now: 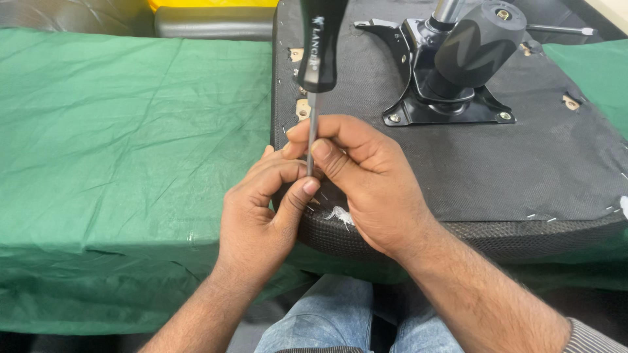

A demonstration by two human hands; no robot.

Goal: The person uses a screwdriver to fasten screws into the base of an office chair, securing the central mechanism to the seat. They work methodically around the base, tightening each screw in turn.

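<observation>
An upturned office chair seat [523, 163], covered in dark fabric, lies on the green cloth. A screwdriver [320, 46] with a black handle stands upright at the seat's near left corner. My right hand [373, 189] pinches its metal shaft [311, 131] between thumb and forefinger. My left hand [261, 216] is curled beside it, thumb and fingers touching the lower end of the shaft at the seat's edge. The tip is hidden behind my fingers. A black metal mounting plate [445, 104] with a gas cylinder and black knob [481, 39] is bolted on the seat's underside.
A green cloth [118, 144] covers the table to the left and under the seat. Staples and small torn patches dot the seat's rim. A dark leather cushion [209, 23] lies at the back. My knees in jeans [347, 320] are below the table edge.
</observation>
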